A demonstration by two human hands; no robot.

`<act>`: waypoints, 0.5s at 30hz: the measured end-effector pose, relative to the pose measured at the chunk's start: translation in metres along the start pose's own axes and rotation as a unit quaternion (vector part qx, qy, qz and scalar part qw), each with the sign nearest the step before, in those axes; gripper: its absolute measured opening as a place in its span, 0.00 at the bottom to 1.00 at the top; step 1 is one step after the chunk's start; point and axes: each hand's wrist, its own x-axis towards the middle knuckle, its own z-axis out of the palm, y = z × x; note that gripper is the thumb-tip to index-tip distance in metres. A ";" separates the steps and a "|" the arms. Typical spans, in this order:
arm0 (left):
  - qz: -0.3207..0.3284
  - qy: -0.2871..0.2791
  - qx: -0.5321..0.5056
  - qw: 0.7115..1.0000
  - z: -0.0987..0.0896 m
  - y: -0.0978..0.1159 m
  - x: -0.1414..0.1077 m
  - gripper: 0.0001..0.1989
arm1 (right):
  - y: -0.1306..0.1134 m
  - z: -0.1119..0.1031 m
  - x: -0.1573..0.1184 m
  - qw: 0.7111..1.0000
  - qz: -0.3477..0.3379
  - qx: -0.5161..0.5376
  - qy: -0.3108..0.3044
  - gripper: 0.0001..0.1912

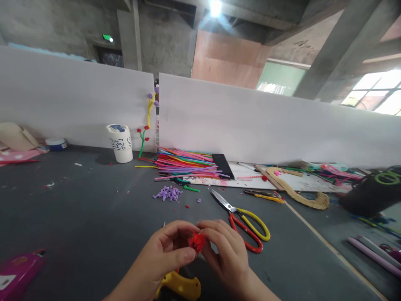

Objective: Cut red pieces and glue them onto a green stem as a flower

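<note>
Near the bottom centre, a small fuzzy red piece (197,242) is pinched between my two hands. My left hand (166,255) curls round its left side, thumb and index finger close against it. From the right, the fingers of my right hand (225,251) press on the same piece. A yellow-handled tool (181,285) lies just below my left hand, its front part hidden. Open scissors with one red and one yellow handle (232,209) lie on the dark table beyond my right hand. Small purple pieces (167,193) form a pile ahead of my hands.
Coloured pipe cleaners (188,164) lie beside a black phone (223,166) at the white partition (234,121). A white cup (121,143) stands back left, a magenta tool (20,274) front left. A woven curved piece (294,194) and a black object (369,190) are at right.
</note>
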 end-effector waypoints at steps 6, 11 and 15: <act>-0.023 0.008 -0.042 0.999 0.000 0.004 -0.004 0.12 | -0.001 0.001 -0.002 1.000 -0.008 -0.012 -0.010 0.08; -0.024 0.011 -0.057 0.998 0.003 0.005 -0.005 0.13 | -0.010 -0.004 0.005 1.000 0.018 0.018 0.004 0.09; 0.016 0.051 -0.017 0.998 0.005 0.009 -0.008 0.13 | -0.023 -0.013 0.013 0.988 0.114 0.096 0.041 0.10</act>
